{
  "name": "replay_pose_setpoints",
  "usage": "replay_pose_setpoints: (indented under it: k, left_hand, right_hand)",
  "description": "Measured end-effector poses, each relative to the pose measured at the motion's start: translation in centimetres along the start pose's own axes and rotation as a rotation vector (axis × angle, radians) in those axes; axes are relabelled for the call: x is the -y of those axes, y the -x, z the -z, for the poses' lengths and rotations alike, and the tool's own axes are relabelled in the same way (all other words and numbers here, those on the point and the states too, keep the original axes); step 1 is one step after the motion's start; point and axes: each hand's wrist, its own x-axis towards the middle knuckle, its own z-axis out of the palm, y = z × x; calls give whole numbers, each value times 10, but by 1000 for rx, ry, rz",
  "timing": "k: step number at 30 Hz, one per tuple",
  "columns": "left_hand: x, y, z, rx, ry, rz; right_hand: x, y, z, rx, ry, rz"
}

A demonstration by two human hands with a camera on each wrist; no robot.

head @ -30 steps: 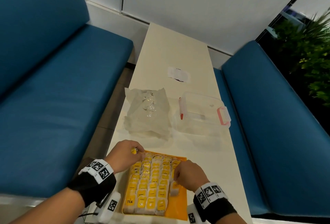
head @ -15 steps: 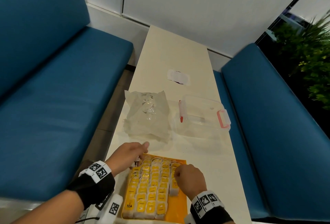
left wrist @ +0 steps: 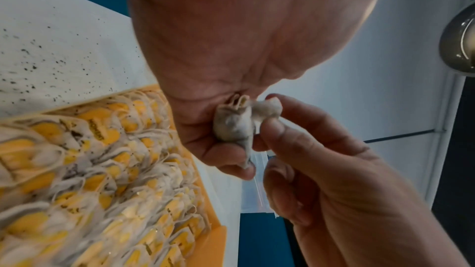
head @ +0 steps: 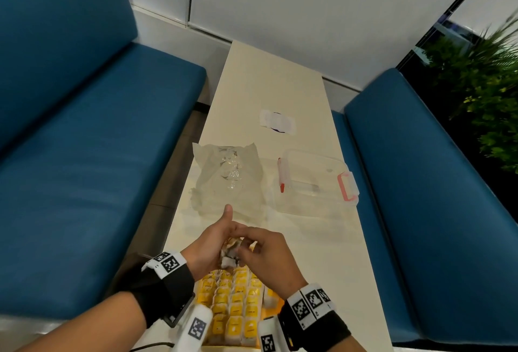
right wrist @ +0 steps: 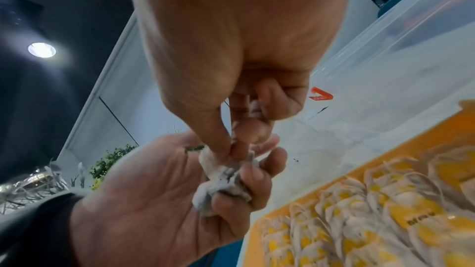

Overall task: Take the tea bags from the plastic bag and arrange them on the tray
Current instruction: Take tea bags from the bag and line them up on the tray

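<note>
Above the orange plastic tray (head: 276, 302), nearly filled with rows of yellow-tagged tea bags (head: 238, 304), your left hand (head: 208, 245) and right hand (head: 266, 253) both pinch one crumpled white tea bag (head: 231, 250). The clear plastic bag (head: 228, 180) beyond looks emptied; this one probably remains to place.

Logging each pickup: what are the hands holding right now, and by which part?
A crumpled tea bag: left hand cups its body in curled fingers; right hand pinches its top end.

Both hands (right wrist: 231, 161) on, seemingly, tea bag (right wrist: 223, 180)
</note>
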Motion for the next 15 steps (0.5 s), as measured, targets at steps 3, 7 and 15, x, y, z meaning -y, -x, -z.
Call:
replay_pose_setpoints:
  k: [3, 7, 15]
  left_hand:
    - [5, -4, 3, 24, -7, -1]
    - [7, -3, 7, 64, -35, 5]
    - [9, 0, 18, 17, -225, -177]
  right_hand:
    - [-5, -2, -2, -50, -14, -28]
    - [-12, -1, 3, -113, -116, -72]
    - [-14, -6, 23, -107, -200, -175]
